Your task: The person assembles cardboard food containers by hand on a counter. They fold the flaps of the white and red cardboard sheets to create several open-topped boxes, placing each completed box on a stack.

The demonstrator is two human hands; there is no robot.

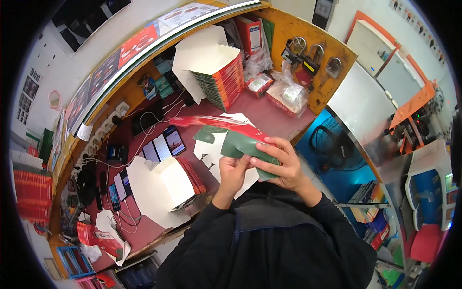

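Observation:
Above the front edge of the red-topped desk, a red and green cardboard box blank [240,146] with white inner faces is between my hands. My left hand [233,174] pinches its lower edge, thumb up against the green panel. Curled over its right end, my right hand [286,166] grips a green flap. The blank's far left end is smeared by motion. White cardboard [204,153] shows beneath it; where one piece ends and another begins, I cannot tell. A tall stack of nested red and green blanks [219,79] stands beyond, and another stack [166,185] lies to my left.
Several phones [173,140] lie on the desk among white charging cables [153,126]. Wall sockets [114,117] line the left side. Padlocks [314,59] hang on the wooden panel at the back right, above plastic-wrapped items [288,94]. A black fan [337,144] stands right of the desk.

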